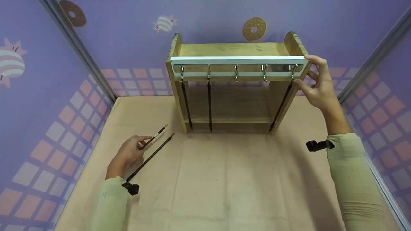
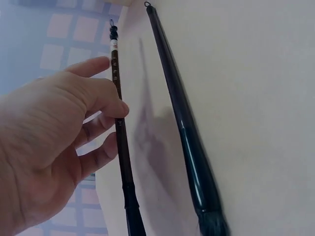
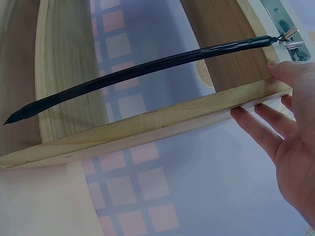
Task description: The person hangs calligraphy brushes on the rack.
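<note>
My left hand (image 1: 131,150) pinches a thin brown calligraphy brush (image 2: 118,88) between thumb and fingers, its hanging loop pointing up and away. Beside it on the cloth lies a thicker dark calligraphy brush (image 1: 151,157), bristles toward me. My right hand (image 1: 321,86) grips the right side panel of a wooden shelf (image 3: 147,123), thumb in front and fingers on the outer face. Along the shelf's top front runs a white hook rack (image 1: 221,60). Dark brushes hang from its first hook (image 1: 182,73), second hook (image 1: 208,73) and rightmost hook (image 1: 292,72); two hooks between are bare.
The shelf stands at the back of a table with a pale cloth (image 1: 224,179). Purple patterned walls (image 1: 205,19) enclose the back and both sides, with metal posts (image 1: 80,48) at the corners. Black wrist mounts (image 1: 320,145) stick out from both sleeves.
</note>
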### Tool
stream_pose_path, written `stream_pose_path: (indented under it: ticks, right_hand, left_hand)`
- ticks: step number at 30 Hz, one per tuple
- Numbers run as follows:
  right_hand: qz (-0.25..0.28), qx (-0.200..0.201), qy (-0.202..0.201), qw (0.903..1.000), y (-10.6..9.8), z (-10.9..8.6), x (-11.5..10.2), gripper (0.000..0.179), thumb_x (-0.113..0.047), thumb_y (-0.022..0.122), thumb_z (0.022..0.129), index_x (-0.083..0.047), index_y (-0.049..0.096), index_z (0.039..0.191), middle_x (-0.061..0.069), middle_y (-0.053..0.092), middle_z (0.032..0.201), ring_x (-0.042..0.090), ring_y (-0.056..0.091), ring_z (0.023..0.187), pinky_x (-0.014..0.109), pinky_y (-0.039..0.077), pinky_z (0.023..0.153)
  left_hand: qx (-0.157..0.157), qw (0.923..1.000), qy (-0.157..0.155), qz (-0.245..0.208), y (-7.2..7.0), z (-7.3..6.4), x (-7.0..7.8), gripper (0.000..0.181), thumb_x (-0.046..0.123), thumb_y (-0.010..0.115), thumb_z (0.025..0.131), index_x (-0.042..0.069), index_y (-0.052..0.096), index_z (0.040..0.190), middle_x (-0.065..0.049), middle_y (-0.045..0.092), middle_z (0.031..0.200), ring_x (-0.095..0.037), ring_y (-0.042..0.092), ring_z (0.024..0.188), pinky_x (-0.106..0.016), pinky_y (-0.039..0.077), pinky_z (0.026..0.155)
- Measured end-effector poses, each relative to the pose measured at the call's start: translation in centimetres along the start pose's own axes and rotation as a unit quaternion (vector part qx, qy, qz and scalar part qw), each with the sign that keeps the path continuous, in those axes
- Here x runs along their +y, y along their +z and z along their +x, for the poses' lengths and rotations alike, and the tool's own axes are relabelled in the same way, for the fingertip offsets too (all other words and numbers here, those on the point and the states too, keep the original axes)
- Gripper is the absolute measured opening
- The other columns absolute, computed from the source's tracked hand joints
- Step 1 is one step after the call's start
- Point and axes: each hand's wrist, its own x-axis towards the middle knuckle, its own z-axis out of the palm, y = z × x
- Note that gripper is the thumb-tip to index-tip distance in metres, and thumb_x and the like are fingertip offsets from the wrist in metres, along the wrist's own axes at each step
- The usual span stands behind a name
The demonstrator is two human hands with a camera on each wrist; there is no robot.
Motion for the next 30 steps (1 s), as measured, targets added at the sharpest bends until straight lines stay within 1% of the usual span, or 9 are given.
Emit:
stream_pose_path:
  ticks: [3,6,10,15,19,25,28,30]
  right_hand:
    - [0.003,0.001,-0.003,1.0,0.0,0.0,0.0,0.068,0.017,0.066,0.101,0.001,0.037,0.16,0.006,0.044,0.165,0.022,0.065,0.142,0.015,0.067,0.08]
    - [0.011,0.0,-0.006,0.9999,0.1,0.0,0.0,0.068,0.018,0.066,0.101,0.001,0.036,0.16,0.006,0.044,0.165,0.022,0.065,0.141,0.016,0.067,0.081]
    - [0.013,-0.001,-0.013,0.9998,0.2,0.0,-0.1,0.068,0.018,0.066,0.1,0.003,0.036,0.16,0.007,0.045,0.164,0.021,0.066,0.139,0.015,0.067,0.08]
    - [0.019,0.001,-0.015,0.9997,0.2,0.0,-0.1,0.069,0.019,0.066,0.099,0.003,0.036,0.159,0.006,0.045,0.163,0.019,0.066,0.137,0.016,0.067,0.077]
    - [0.018,0.0,-0.012,0.9998,0.2,0.1,-0.1,0.069,0.019,0.066,0.1,0.003,0.035,0.16,0.005,0.045,0.163,0.018,0.066,0.137,0.016,0.067,0.077]
    - [0.001,0.0,0.012,0.9999,0.1,0.1,-0.1,0.068,0.015,0.065,0.103,-0.001,0.036,0.161,0.002,0.042,0.164,0.023,0.063,0.146,0.015,0.067,0.082]
    - [-0.004,-0.001,0.015,0.9999,0.1,0.1,-0.1,0.067,0.013,0.066,0.103,-0.002,0.036,0.162,0.001,0.043,0.164,0.025,0.063,0.147,0.016,0.067,0.082]
    - [-0.004,0.0,0.012,0.9999,0.0,0.0,-0.1,0.068,0.013,0.066,0.103,-0.001,0.036,0.162,0.001,0.044,0.163,0.024,0.063,0.146,0.016,0.067,0.082]
  left_hand:
    - [0.026,0.9987,0.021,0.04,0.1,-0.1,0.4,0.052,0.004,0.072,0.107,0.012,0.065,0.158,-0.024,0.07,0.13,-0.038,0.072,0.109,-0.056,0.061,0.09]
    - [0.047,0.9956,0.04,0.071,0.2,-0.4,0.9,0.047,0.009,0.074,0.108,0.014,0.068,0.154,-0.021,0.071,0.127,-0.036,0.072,0.106,-0.061,0.06,0.091]
    - [0.07,0.9893,0.063,0.111,0.3,-0.7,1.6,0.045,0.004,0.074,0.104,0.016,0.069,0.148,-0.018,0.072,0.123,-0.037,0.072,0.102,-0.061,0.06,0.086]
    - [0.084,0.98,0.097,0.152,0.4,-0.8,2.4,0.054,-0.008,0.074,0.095,0.018,0.068,0.142,-0.016,0.073,0.12,-0.038,0.073,0.099,-0.06,0.061,0.08]
    - [0.098,0.9722,0.125,0.172,0.6,-0.7,3.2,0.058,-0.012,0.073,0.091,0.02,0.069,0.139,-0.014,0.073,0.118,-0.036,0.073,0.098,-0.059,0.062,0.078]
    - [0.121,0.9596,0.167,0.191,0.7,-0.7,4.7,0.059,-0.015,0.07,0.09,0.021,0.072,0.136,-0.012,0.074,0.113,-0.034,0.073,0.095,-0.051,0.061,0.069]
    - [0.127,0.9563,0.178,0.194,0.8,-0.7,5.4,0.059,-0.017,0.068,0.09,0.022,0.074,0.135,-0.011,0.074,0.111,-0.033,0.074,0.095,-0.049,0.061,0.068]
    - [0.127,0.9565,0.18,0.191,0.9,-0.5,5.8,0.059,-0.017,0.068,0.09,0.022,0.075,0.134,-0.01,0.074,0.111,-0.033,0.074,0.096,-0.05,0.061,0.07]
